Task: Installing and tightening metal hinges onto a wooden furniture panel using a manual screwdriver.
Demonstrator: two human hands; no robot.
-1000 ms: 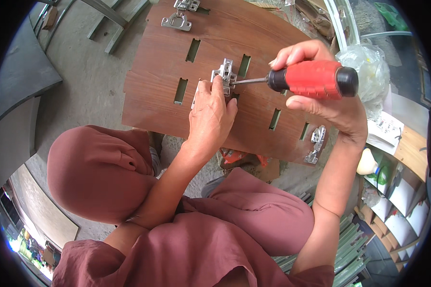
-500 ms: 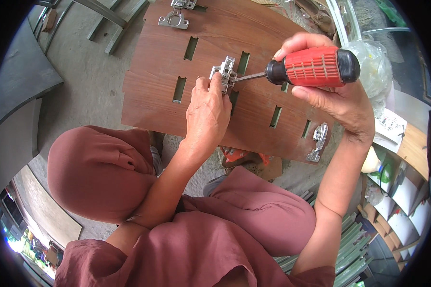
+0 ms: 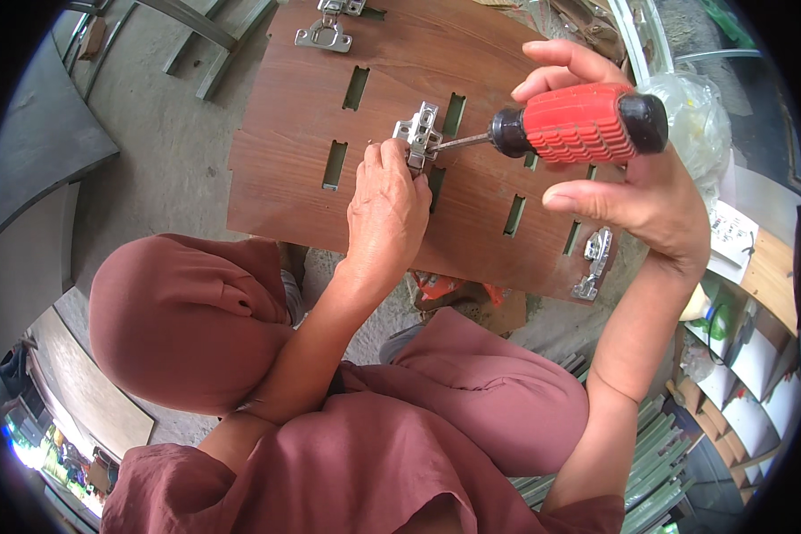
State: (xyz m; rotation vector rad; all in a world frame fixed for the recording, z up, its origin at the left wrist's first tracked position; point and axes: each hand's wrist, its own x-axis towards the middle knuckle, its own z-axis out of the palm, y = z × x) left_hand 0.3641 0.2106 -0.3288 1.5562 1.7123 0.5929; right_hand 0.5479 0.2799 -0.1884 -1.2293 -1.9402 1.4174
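Note:
A slotted brown wood-grain board (image 3: 280, 182) lies before me. Near its middle sits a silver cabinet hinge (image 3: 418, 126), and the bunched fingers of my left hand (image 3: 385, 209) press and hold its near end. A screwdriver (image 3: 578, 123) with a red and black handle slants in from the right, its tip at the hinge's right side. My right hand (image 3: 663, 203) is loosened around the handle: thumb and upper fingers stand apart from it, while the handle's butt end lies against the palm. Part of that hand is hidden behind the handle.
Two more hinges lie on the board, one hinge (image 3: 324, 37) at the far left, another hinge (image 3: 594, 263) at the near right corner. A clear plastic bag (image 3: 694, 125) is beyond my right hand. Metal bars (image 3: 654, 463) lie at lower right. My raised knee (image 3: 187, 320) is at left.
My right hand's fingers and thumb have spread away from the screwdriver handle, which shows a turned face. My left fingers have drawn together slightly at the hinge's near end.

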